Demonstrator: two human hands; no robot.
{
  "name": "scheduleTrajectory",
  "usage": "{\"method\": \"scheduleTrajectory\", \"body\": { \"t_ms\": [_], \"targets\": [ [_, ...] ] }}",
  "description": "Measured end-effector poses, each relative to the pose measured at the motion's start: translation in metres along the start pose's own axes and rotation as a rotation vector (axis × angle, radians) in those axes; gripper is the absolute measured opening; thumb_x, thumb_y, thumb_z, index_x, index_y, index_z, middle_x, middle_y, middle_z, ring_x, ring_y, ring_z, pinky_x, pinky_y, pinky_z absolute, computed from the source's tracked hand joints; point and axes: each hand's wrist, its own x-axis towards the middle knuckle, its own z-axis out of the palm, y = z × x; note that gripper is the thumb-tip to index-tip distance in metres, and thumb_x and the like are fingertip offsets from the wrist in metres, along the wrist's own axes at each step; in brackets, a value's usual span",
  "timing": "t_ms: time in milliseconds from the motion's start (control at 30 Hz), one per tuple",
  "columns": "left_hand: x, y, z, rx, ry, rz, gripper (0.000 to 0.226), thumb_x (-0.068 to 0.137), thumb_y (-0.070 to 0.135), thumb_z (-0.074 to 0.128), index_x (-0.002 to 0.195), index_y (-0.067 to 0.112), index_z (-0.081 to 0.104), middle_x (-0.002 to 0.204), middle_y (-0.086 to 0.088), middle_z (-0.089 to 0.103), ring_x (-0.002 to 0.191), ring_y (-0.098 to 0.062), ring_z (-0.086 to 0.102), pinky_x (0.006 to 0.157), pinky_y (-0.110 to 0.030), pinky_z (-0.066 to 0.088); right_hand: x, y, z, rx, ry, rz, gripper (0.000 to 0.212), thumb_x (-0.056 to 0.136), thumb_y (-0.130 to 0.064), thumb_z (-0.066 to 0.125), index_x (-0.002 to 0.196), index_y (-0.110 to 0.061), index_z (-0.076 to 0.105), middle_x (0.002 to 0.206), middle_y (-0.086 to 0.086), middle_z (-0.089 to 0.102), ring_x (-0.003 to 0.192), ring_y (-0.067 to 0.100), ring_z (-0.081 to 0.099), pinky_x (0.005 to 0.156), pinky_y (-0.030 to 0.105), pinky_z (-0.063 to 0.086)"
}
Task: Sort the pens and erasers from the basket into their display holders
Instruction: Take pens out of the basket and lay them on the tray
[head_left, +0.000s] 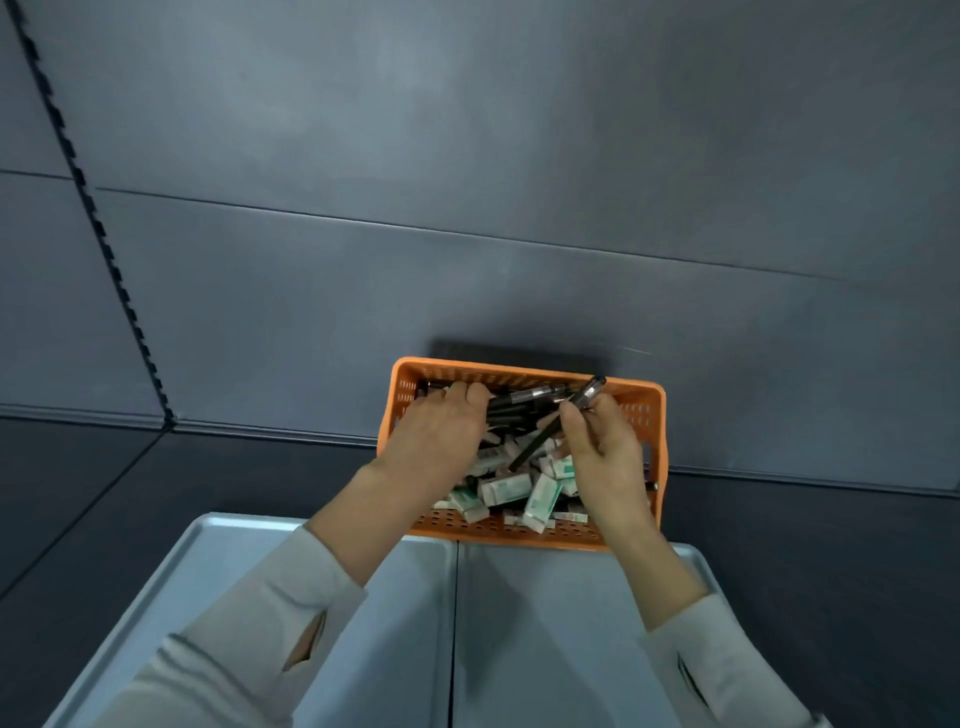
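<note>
The right hand (605, 452) has its grip closed on one black pen (535, 447), pinched between thumb and fingers and held tilted above the orange basket (519, 538). The left hand (441, 431) reaches into the heap of black pens (519, 402) at the basket's far side; its fingertips are buried there, so I cannot tell whether that grip holds anything. Boxed erasers (511, 491) fill the near half, partly hidden by both wrists. The basket sits at the far edge of a pale metal surface (234, 571), against a dark grey panelled wall (467, 156)
</note>
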Motion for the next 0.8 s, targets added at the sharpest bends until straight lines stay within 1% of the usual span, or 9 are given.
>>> {"method": "scheduleTrajectory", "body": {
  "t_ms": [100, 200, 333, 467, 567, 633, 700, 733, 800],
  "targets": [
    [-0.013, -0.009, -0.011, -0.127, 0.023, -0.017, 0.019, 0.098, 0.011, 0.049, 0.116, 0.013, 0.044, 0.111, -0.007, 0.058, 0.091, -0.023, 0.058, 0.073, -0.031, 0.043, -0.017, -0.006, 0.006, 0.038, 0.038, 0.016, 0.012, 0.103, -0.032, 0.046, 0.097, -0.027, 0.055, 0.09, 0.002, 0.065, 0.085, 0.017, 0.063, 0.077, 0.035, 0.053],
    [-0.029, -0.007, -0.02, -0.35, -0.008, -0.096, 0.015, 0.102, 0.022, 0.045, 0.115, 0.014, 0.042, 0.092, 0.0, 0.052, 0.071, -0.015, 0.048, 0.059, -0.028, 0.033, -0.027, -0.02, 0.018, 0.112, 0.025, 0.241, 0.016, 0.101, -0.045, 0.044, 0.094, -0.033, 0.053, 0.084, -0.011, 0.061, 0.08, 0.009, 0.059, 0.074, 0.036, 0.05],
    [-0.052, 0.004, -0.018, -0.609, -0.031, -0.157, 0.014, 0.103, 0.028, 0.04, 0.112, 0.017, 0.041, 0.089, 0.0, 0.053, 0.076, -0.017, 0.052, 0.061, -0.031, 0.036, -0.029, -0.045, 0.032, 0.43, -0.049, 0.567, 0.034, 0.09, -0.054, 0.058, 0.096, -0.02, 0.056, 0.069, -0.008, 0.057, 0.048, 0.002, 0.041, 0.044, 0.017, 0.03],
    [-0.075, 0.002, -0.013, -0.748, -0.063, -0.173, 0.029, 0.101, 0.028, 0.048, 0.125, 0.014, 0.044, 0.107, -0.001, 0.062, 0.097, -0.02, 0.06, 0.082, -0.036, 0.05, -0.032, -0.053, 0.035, 0.526, -0.12, 0.552, 0.025, 0.09, -0.037, 0.068, 0.093, -0.015, 0.057, 0.067, 0.004, 0.045, 0.044, 0.005, 0.025, 0.038, 0.017, 0.022],
    [-0.095, -0.001, -0.012, -0.812, -0.1, -0.161, 0.03, 0.1, 0.029, 0.049, 0.126, 0.016, 0.043, 0.085, 0.01, 0.056, 0.077, -0.005, 0.056, 0.067, -0.02, 0.044, -0.043, -0.055, 0.041, 0.501, -0.187, 0.502, 0.019, 0.093, -0.03, 0.065, 0.086, -0.014, 0.057, 0.058, -0.001, 0.031, 0.041, 0.006, 0.023, 0.036, 0.017, 0.022],
    [-0.108, -0.002, -0.012, -0.873, -0.108, -0.192, 0.032, 0.1, 0.033, 0.046, 0.128, 0.017, 0.044, 0.076, 0.011, 0.052, 0.065, -0.004, 0.051, 0.061, -0.021, 0.042, -0.054, -0.063, 0.051, 0.465, -0.194, 0.485, 0.017, 0.097, -0.027, 0.059, 0.086, -0.013, 0.057, 0.054, -0.003, 0.045, 0.036, 0.005, 0.037, 0.035, 0.016, 0.031],
    [-0.124, -0.006, -0.014, -0.994, -0.105, -0.266, 0.03, 0.099, 0.036, 0.046, 0.124, 0.018, 0.047, 0.077, 0.003, 0.057, 0.061, -0.009, 0.052, 0.063, -0.028, 0.046, -0.065, -0.07, 0.064, 0.464, -0.2, 0.499, 0.014, 0.1, -0.026, 0.054, 0.091, -0.016, 0.058, 0.065, -0.001, 0.066, 0.048, 0.007, 0.061, 0.042, 0.021, 0.047],
    [-0.132, -0.009, -0.015, -1.035, -0.105, -0.305, 0.025, 0.099, 0.037, 0.046, 0.118, 0.02, 0.049, 0.079, 0.001, 0.058, 0.06, -0.009, 0.051, 0.062, -0.029, 0.046, -0.071, -0.073, 0.071, 0.442, -0.209, 0.499, 0.014, 0.1, -0.027, 0.052, 0.091, -0.017, 0.057, 0.068, -0.001, 0.069, 0.053, 0.008, 0.064, 0.046, 0.023, 0.049],
    [-0.15, -0.017, -0.015, -1.056, -0.103, -0.377, 0.016, 0.099, 0.038, 0.047, 0.101, 0.022, 0.049, 0.076, 0.003, 0.057, 0.056, -0.007, 0.047, 0.059, -0.027, 0.044, -0.08, -0.073, 0.084, 0.362, -0.228, 0.472, 0.02, 0.101, -0.03, 0.051, 0.085, -0.018, 0.053, 0.063, 0.002, 0.056, 0.047, 0.01, 0.051, 0.046, 0.022, 0.037]
  ]
}}
